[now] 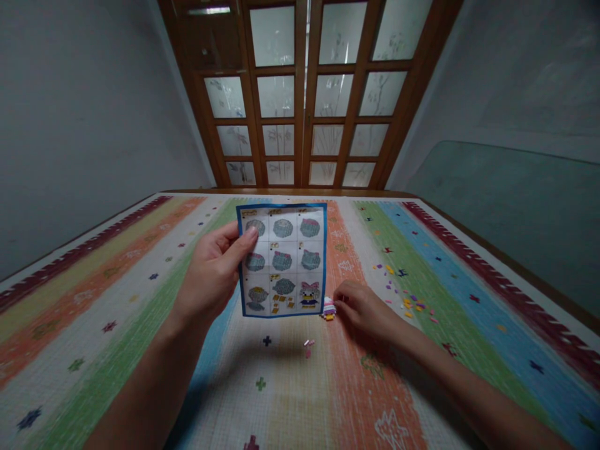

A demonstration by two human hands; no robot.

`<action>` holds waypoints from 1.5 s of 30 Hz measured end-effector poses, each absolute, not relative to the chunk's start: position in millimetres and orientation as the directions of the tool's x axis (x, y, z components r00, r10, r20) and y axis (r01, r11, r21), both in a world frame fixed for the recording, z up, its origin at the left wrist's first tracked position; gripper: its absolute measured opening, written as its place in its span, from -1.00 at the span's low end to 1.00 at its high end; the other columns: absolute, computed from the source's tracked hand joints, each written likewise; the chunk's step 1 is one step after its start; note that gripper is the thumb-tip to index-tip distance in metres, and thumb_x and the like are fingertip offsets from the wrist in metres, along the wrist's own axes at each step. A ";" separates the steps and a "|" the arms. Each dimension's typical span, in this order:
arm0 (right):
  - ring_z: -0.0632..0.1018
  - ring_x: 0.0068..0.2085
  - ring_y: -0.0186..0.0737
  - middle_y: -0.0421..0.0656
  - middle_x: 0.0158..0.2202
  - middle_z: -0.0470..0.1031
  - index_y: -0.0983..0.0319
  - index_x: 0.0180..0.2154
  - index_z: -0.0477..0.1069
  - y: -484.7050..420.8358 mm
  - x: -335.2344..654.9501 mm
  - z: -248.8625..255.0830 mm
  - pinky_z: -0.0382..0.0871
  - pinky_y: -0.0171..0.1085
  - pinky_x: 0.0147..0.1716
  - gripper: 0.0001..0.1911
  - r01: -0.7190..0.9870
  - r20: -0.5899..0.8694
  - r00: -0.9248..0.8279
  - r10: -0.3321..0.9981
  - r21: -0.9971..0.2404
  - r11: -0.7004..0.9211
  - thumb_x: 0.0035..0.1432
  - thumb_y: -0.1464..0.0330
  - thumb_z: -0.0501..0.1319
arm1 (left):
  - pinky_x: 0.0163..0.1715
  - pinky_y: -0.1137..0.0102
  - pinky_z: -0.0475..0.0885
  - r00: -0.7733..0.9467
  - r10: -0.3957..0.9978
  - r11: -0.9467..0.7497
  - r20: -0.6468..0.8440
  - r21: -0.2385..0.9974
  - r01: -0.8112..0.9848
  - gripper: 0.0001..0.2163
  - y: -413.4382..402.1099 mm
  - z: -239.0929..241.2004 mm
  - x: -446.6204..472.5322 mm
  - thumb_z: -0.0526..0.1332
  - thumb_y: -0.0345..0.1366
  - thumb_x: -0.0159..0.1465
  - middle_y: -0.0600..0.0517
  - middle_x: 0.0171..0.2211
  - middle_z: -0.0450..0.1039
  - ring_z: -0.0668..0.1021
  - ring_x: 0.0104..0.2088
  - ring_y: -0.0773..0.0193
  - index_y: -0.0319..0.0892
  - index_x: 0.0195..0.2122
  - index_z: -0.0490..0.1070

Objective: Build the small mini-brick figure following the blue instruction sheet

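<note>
Tablecloth [300, 412] with bright stripes carries the lot. Picture sheet [284, 259] is held up over the middle, long axis roughly upright, its left edge pinched between thumb and fingers of the left hand [210, 269]. Right hand [363, 306] is bunched up by the sheet's bottom right corner; can't tell if it's actually gripping. Small brick model [329, 308] sits just left of those fingertips, partly hidden by that corner, so the right's way nearer; model's long axis is unclear. Loose bricks [412, 304] are scattered toward the cloth's right edge, a few pink pieces [308, 348] nearer its front edge.
</note>
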State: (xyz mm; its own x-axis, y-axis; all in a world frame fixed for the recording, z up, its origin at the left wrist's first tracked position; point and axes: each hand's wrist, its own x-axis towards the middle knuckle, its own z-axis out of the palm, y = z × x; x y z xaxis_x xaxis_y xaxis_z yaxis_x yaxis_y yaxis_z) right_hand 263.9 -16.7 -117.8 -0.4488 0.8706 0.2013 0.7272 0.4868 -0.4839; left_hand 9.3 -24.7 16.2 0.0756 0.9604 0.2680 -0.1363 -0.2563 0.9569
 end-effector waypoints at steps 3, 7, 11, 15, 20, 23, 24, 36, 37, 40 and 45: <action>0.45 -0.31 -0.22 -0.08 -0.37 0.47 0.27 -0.40 0.39 -16.5 263.0 -117.5 0.31 -0.24 -0.27 -0.86 0.729 0.198 -0.461 0.865 -0.472 0.496 0.16 0.49 0.09 | -0.49 0.43 0.50 0.064 0.960 -0.263 0.272 0.958 -0.117 -0.83 -24.8 16.9 9.5 0.25 -0.21 0.12 0.00 -0.47 0.56 0.60 -0.40 0.20 -0.21 -0.35 0.48; 0.45 -0.31 -0.22 -0.08 -0.37 0.47 0.27 -0.40 0.39 -16.9 261.2 -115.2 0.31 -0.25 -0.28 -0.86 0.737 0.204 -0.471 0.858 -0.443 0.510 0.14 0.51 0.09 | -0.50 0.42 0.50 0.072 0.960 -0.261 0.269 0.960 -0.101 -0.81 -24.9 17.3 9.6 0.24 -0.20 0.13 0.01 -0.49 0.55 0.60 -0.40 0.18 -0.21 -0.34 0.48; 0.44 -0.31 -0.21 -0.06 -0.37 0.46 0.29 -0.40 0.41 -16.8 259.5 -114.1 0.31 -0.26 -0.29 -0.85 0.748 0.197 -0.493 0.848 -0.403 0.528 0.14 0.53 0.09 | -0.50 0.43 0.50 0.081 0.959 -0.260 0.271 0.958 -0.120 -0.83 -25.0 17.6 9.5 0.25 -0.21 0.13 0.02 -0.50 0.55 0.60 -0.43 0.20 -0.22 -0.35 0.48; 0.44 -0.32 -0.20 -0.04 -0.37 0.46 0.29 -0.41 0.42 -16.3 258.0 -112.1 0.30 -0.26 -0.31 -0.83 0.762 0.180 -0.506 0.844 -0.364 0.535 0.14 0.54 0.08 | -0.51 0.43 0.50 0.082 0.959 -0.258 0.270 0.957 -0.131 -0.83 -25.0 17.4 9.3 0.25 -0.22 0.13 0.02 -0.49 0.55 0.60 -0.43 0.21 -0.21 -0.34 0.48; 0.44 -0.32 -0.20 -0.04 -0.37 0.47 0.29 -0.40 0.43 -15.8 256.9 -110.5 0.28 -0.28 -0.32 -0.82 0.772 0.169 -0.504 0.847 -0.352 0.529 0.14 0.54 0.08 | -0.50 0.42 0.50 0.078 0.961 -0.257 0.266 0.960 -0.114 -0.81 -24.7 16.3 9.1 0.25 -0.19 0.13 0.02 -0.50 0.55 0.60 -0.43 0.20 -0.21 -0.34 0.48; 0.44 -0.33 -0.20 -0.04 -0.37 0.47 0.30 -0.41 0.43 -16.4 256.1 -111.0 0.27 -0.28 -0.33 -0.82 0.780 0.167 -0.507 0.846 -0.329 0.532 0.13 0.55 0.08 | -0.50 0.43 0.50 0.073 0.961 -0.257 0.266 0.959 -0.119 -0.82 -24.4 15.1 8.6 0.24 -0.20 0.14 0.02 -0.50 0.55 0.59 -0.43 0.20 -0.20 -0.33 0.49; 0.44 -0.33 -0.20 -0.03 -0.37 0.47 0.30 -0.41 0.43 -16.8 255.7 -111.4 0.27 -0.29 -0.33 -0.82 0.787 0.164 -0.507 0.846 -0.314 0.532 0.13 0.56 0.09 | -0.50 0.43 0.50 0.074 0.961 -0.255 0.265 0.959 -0.125 -0.83 -24.3 14.9 8.5 0.25 -0.21 0.14 0.03 -0.49 0.55 0.59 -0.43 0.21 -0.19 -0.33 0.49; 0.44 -0.32 -0.19 -0.01 -0.36 0.47 0.33 -0.41 0.44 -19.1 251.7 -112.4 0.26 -0.29 -0.32 -0.80 0.833 0.126 -0.498 0.858 -0.205 0.514 0.08 0.62 0.08 | -0.52 0.45 0.48 0.081 0.959 -0.263 0.273 0.957 -0.121 -0.83 -25.9 16.7 8.7 0.23 -0.23 0.15 0.02 -0.46 0.56 0.59 -0.43 0.22 -0.22 -0.32 0.49; 0.44 -0.32 -0.19 -0.01 -0.36 0.48 0.33 -0.41 0.45 -18.8 251.9 -112.6 0.27 -0.29 -0.32 -0.80 0.829 0.135 -0.496 0.858 -0.221 0.514 0.08 0.62 0.08 | -0.53 0.45 0.48 0.082 0.958 -0.264 0.274 0.957 -0.119 -0.83 -26.0 16.8 8.7 0.23 -0.23 0.15 0.02 -0.47 0.55 0.59 -0.44 0.22 -0.22 -0.31 0.49; 0.47 -0.32 -0.20 -0.03 -0.37 0.50 0.31 -0.42 0.46 -16.9 254.1 -113.5 0.31 -0.28 -0.31 -0.80 0.808 0.171 -0.470 0.866 -0.311 0.500 0.09 0.59 0.09 | -0.53 0.45 0.48 0.082 0.958 -0.266 0.276 0.957 -0.114 -0.82 -25.7 16.8 8.4 0.23 -0.22 0.14 0.02 -0.48 0.55 0.59 -0.45 0.23 -0.22 -0.31 0.49; 0.52 -0.34 -0.21 -0.06 -0.39 0.54 0.28 -0.39 0.47 -13.9 268.4 -109.1 0.36 -0.27 -0.32 -0.83 0.742 0.281 -0.431 0.857 -0.430 0.514 0.14 0.48 0.10 | -0.53 0.46 0.47 0.077 0.959 -0.263 0.273 0.957 -0.118 -0.80 -25.0 15.3 7.3 0.24 -0.21 0.14 0.02 -0.48 0.55 0.57 -0.48 0.26 -0.23 -0.30 0.50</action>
